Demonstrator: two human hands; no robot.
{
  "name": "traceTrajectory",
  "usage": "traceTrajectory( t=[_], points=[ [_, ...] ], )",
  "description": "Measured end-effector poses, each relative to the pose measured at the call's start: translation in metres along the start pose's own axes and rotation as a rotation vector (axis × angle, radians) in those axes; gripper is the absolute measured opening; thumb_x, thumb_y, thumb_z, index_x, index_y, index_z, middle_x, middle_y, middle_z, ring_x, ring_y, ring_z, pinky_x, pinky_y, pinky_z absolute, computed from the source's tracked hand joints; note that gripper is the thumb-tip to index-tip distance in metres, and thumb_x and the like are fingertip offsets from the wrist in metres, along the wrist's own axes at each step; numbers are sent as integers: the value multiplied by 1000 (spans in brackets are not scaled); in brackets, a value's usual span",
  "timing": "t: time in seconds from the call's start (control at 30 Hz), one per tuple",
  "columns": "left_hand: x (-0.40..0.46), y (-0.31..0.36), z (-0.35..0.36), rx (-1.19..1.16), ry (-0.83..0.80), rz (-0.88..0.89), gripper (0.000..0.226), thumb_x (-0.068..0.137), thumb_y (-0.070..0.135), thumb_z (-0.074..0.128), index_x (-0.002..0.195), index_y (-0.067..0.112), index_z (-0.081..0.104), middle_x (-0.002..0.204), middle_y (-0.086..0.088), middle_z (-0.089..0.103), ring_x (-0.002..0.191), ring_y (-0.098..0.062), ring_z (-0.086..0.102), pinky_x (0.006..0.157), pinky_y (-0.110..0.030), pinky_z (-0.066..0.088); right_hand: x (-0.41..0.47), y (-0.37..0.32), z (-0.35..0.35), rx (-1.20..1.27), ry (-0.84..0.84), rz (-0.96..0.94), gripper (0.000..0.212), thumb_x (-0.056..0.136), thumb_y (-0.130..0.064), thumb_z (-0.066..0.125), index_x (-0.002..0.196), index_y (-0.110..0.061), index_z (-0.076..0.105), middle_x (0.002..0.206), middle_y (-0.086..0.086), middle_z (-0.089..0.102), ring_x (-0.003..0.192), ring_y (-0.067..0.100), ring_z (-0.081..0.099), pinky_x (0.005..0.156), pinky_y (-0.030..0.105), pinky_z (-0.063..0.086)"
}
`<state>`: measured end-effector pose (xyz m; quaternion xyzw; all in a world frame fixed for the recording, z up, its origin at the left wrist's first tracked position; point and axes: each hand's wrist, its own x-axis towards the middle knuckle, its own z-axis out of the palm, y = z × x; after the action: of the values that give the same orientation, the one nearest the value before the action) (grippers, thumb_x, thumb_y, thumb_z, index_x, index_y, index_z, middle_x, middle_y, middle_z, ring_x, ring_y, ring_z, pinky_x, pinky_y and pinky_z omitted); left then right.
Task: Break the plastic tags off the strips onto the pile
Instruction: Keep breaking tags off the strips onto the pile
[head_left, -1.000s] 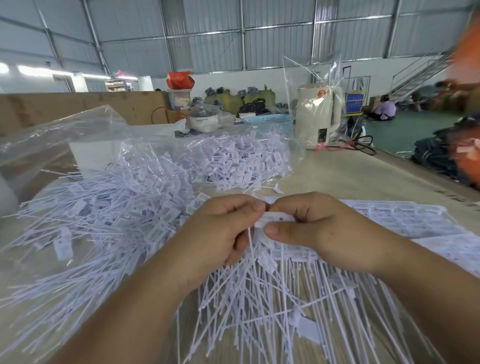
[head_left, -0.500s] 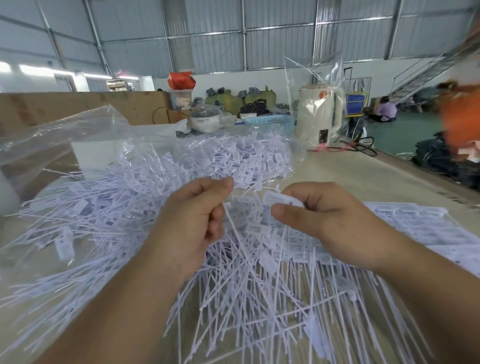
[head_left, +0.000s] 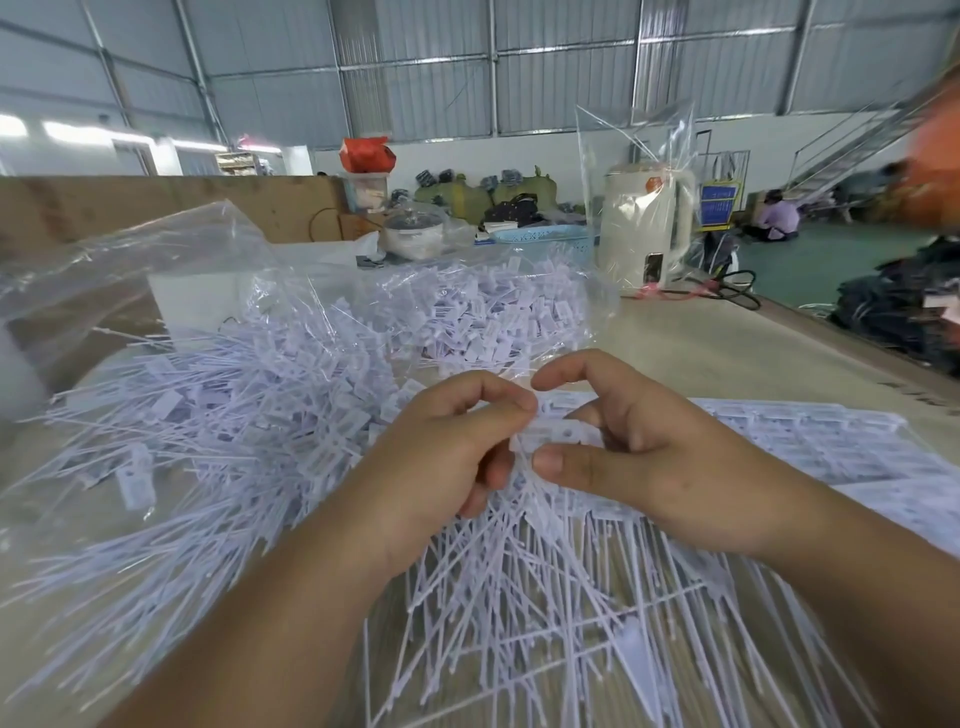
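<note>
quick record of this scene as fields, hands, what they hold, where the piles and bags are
left hand: pinches the strip's left end
right hand: thumb and fingers grip the strip, index finger lifted
strip: white, held between both hands above the stems
stems: thin white sticks fanned under the hands
pile: loose tags with stems, left of the hands, on a clear bag
bagged tags: heap behind the hands in clear plastic
sheets: flat unbroken strips, right of the hands
kettle: cream, at the table's far end under clear plastic
</note>
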<state>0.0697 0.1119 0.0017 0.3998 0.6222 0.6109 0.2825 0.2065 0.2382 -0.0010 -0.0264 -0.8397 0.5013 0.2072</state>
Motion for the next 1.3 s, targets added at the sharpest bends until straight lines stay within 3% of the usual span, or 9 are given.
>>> traceTrajectory(
  t=[0.23, 0.47, 0.63, 0.77, 0.83, 0.9, 0.97, 1.1, 1.3],
  points=[
    [3, 2, -5, -182, -108, -113, 11, 90, 13, 57, 92, 15, 68, 44, 0, 36, 33, -9, 24, 40, -16, 20, -1, -2, -5, 124, -19, -12, 43, 77, -36, 74, 113, -30, 52, 69, 27, 43, 57, 46, 34, 52, 58, 30],
    [-4, 3, 0, -185, -248, -154, 20, 90, 27, 54, 86, 11, 64, 48, -3, 40, 33, -8, 26, 39, -16, 21, -1, -2, 1, 32, -86, 10, 48, 79, -39, 72, 119, -35, 47, 69, 26, 46, 55, 29, 34, 52, 48, 28],
    [-5, 0, 6, -20, -171, -132, 37, 77, 53, 67, 85, 17, 64, 48, -1, 44, 37, -10, 32, 43, -20, 26, -1, 2, 7, -58, -122, 8, 61, 75, -51, 69, 127, -38, 41, 98, 25, 65, 87, 54, 58, 79, 69, 44],
    [-4, -4, 7, 116, -144, -52, 10, 87, 33, 69, 78, 29, 67, 45, 7, 44, 39, -5, 37, 43, -19, 28, -1, 7, 6, -212, -113, 18, 77, 75, -67, 63, 139, -44, 27, 102, 6, 70, 97, 24, 66, 89, 52, 50],
    [-4, -2, 3, 71, -147, -30, 13, 89, 29, 64, 76, 29, 69, 45, 6, 44, 37, -4, 35, 39, -17, 27, -1, 5, -2, -267, -79, 39, 82, 72, -75, 58, 141, -45, 24, 89, 3, 70, 84, 4, 64, 77, 34, 52],
    [-4, 1, -1, 29, -142, 4, 14, 89, 27, 62, 83, 30, 74, 44, 5, 43, 35, -4, 35, 38, -16, 26, -2, -1, -8, -322, -58, 52, 66, 75, -71, 56, 132, -39, 42, 71, 3, 63, 63, 5, 57, 59, 31, 46],
    [-3, 1, -2, 22, -150, 19, 18, 92, 25, 60, 90, 31, 77, 44, 4, 44, 35, -4, 36, 38, -15, 26, -2, -4, -11, -327, -78, 65, 39, 80, -60, 55, 96, -26, 65, 61, -1, 60, 54, 8, 53, 56, 32, 44],
    [-2, -3, 4, 1, -63, 11, 20, 93, 25, 60, 84, 29, 78, 45, 3, 46, 36, -8, 35, 39, -16, 28, -1, -5, -9, -329, -50, 76, 54, 82, -55, 54, 65, -5, 50, 51, -1, 41, 46, 14, 37, 50, 29, 32],
    [-3, -2, 17, -331, 84, 9, 28, 92, 20, 59, 70, 22, 75, 48, 3, 43, 37, -9, 34, 37, -19, 32, 3, -1, 7, -450, 236, -113, 44, 94, -39, 57, 56, -27, 39, 47, -9, 37, 43, 8, 33, 44, 26, 27]
  ],
)
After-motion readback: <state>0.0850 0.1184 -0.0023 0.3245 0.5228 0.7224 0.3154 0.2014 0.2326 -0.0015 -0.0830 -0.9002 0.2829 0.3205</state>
